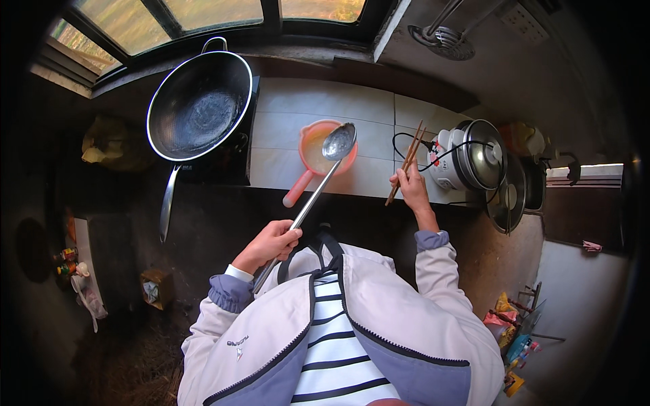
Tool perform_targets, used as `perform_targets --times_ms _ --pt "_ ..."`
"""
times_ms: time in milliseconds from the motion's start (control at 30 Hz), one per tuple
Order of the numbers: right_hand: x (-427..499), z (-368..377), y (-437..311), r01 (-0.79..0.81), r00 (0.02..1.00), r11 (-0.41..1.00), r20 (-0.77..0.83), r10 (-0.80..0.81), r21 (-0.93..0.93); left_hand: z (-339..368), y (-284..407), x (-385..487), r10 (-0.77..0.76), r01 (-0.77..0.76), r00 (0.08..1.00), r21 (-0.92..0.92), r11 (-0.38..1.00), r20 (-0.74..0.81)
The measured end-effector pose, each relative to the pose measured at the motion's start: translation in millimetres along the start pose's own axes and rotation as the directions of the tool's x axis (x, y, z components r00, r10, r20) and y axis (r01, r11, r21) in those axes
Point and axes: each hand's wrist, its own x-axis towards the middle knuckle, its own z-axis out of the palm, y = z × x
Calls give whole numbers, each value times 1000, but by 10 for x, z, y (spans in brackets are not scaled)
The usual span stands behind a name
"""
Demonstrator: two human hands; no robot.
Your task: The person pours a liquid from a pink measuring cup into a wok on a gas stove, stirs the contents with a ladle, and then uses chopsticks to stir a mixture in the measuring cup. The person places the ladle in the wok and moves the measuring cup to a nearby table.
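My left hand [271, 243] grips the long handle of a metal ladle [339, 142], whose bowl is over a pink plastic dipper [298, 188]. Pale liquid shows in the dipper, which rests on the tiled counter [325, 96] with its handle towards me. In my right hand [412, 188] is a pair of wooden chopsticks [412, 152], tips pointing away from me over the counter's front part. A black cord loops beside them, in front of a white rice cooker [447, 165] with a metal lid.
A large wok [200, 106] with a metal handle sits on a black cooktop [238, 167] at the left. Beyond the rice cooker stands a metal pan [513, 203]. Skimmers [447, 43] hang on the wall at the upper right. A cardboard box [158, 289] is on the lower left.
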Motion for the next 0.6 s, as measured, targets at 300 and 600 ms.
perform_targets --times_ms 300,600 --pt "-385 -301 -1067 -146 980 976 160 120 162 123 -11 -84 89 11 967 387 922 -238" --pt "-390 -156 -853 -165 981 562 195 6 811 18 -206 -18 380 -80 867 663 745 -323"
